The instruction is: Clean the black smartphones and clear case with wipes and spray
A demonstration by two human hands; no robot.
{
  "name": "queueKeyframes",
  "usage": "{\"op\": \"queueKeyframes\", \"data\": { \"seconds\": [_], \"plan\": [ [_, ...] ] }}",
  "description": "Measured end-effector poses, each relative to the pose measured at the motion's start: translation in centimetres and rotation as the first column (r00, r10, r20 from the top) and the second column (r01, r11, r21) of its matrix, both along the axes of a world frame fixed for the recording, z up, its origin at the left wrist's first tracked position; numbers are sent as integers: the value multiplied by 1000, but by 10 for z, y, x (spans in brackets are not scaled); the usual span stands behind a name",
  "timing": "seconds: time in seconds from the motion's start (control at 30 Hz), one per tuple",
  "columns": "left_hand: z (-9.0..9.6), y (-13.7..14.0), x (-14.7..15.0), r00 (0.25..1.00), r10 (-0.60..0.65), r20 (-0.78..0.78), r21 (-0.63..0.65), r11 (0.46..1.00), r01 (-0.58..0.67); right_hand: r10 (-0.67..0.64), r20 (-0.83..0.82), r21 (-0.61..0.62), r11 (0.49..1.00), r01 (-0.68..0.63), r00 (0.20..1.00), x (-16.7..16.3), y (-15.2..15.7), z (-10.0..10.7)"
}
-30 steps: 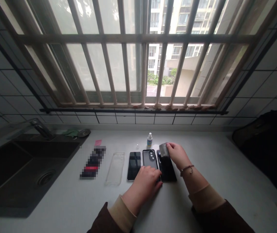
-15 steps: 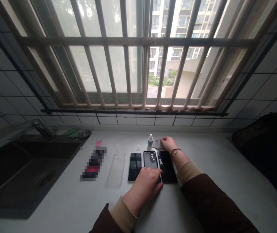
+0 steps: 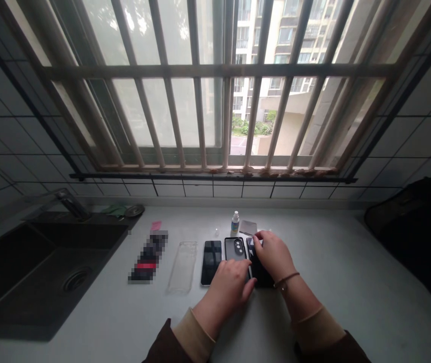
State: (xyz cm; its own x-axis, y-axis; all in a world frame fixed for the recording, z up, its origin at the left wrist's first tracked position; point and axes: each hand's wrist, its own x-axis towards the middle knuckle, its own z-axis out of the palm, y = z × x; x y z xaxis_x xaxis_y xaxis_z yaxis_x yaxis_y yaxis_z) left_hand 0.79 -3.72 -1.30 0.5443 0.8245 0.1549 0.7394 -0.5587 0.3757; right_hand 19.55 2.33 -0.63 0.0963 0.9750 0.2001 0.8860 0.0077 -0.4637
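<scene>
My left hand (image 3: 228, 283) lies over the lower part of a black phone case (image 3: 230, 248) with a camera cutout, its forefinger and thumb apart at the left edge of a black phone (image 3: 262, 275). At that phone's top end, my right hand (image 3: 275, 250) has its fingers bent and drawn together; whatever is between them is hidden. Left of the case lies another dark phone (image 3: 211, 259), then a clear phone case (image 3: 183, 267). Behind them stand a small white-capped spray bottle (image 3: 235, 223) and a folded grey cloth (image 3: 248, 228).
A dark sink (image 3: 98, 252) with a tap (image 3: 72, 204) takes up the left side. A blurred-out dark and red item (image 3: 147, 257) and a pink slip (image 3: 156, 225) lie beside it. At the right stands a black bag (image 3: 419, 232). A barred window rises behind the counter (image 3: 332, 252).
My right hand has let go of the grey cloth and come back toward me, onto the top end of the right phone. My left hand has stayed nearly in place.
</scene>
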Motion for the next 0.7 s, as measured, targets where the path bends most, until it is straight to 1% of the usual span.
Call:
{"op": "queueKeyframes", "data": {
  "seconds": [0.07,0.1,0.17,0.23,0.3,0.37,0.43,0.47,0.53,0.6,0.7],
  "plan": [
    [0,1,0,998,44,44,33,998,-45,34,18,51,998,-35,999,-5,-18,-6],
    [1,2,0,995,74,63,45,996,-77,69,46,100,992,-73,997,-6,-24,-9],
    [5,4,-4,985,152,82,66,985,-158,119,73,182,975,-131,990,-6,-29,-14],
    [11,8,-13,962,259,82,95,959,-267,146,62,234,960,-157,987,-5,-28,-17],
    [17,12,-27,919,386,78,138,909,-394,152,38,248,956,-157,988,-3,-25,-18],
    [23,14,-41,859,508,62,181,841,-510,154,28,246,957,-156,988,-2,-22,-18],
    [25,15,-53,806,591,11,206,788,-581,161,22,247,956,-161,987,-3,-23,-16],
    [25,15,-56,791,612,-25,204,778,-595,164,18,249,955,-164,986,-3,-24,-15],
    [22,14,-58,780,619,-89,167,781,-602,165,12,253,954,-162,986,-4,-25,-15],
    [20,13,-54,781,614,-115,112,789,-604,159,9,256,954,-156,987,-5,-27,-15],
    [19,11,-42,775,616,-145,45,786,-616,164,-4,263,952,-157,986,-7,-27,-15]
  ]
}}
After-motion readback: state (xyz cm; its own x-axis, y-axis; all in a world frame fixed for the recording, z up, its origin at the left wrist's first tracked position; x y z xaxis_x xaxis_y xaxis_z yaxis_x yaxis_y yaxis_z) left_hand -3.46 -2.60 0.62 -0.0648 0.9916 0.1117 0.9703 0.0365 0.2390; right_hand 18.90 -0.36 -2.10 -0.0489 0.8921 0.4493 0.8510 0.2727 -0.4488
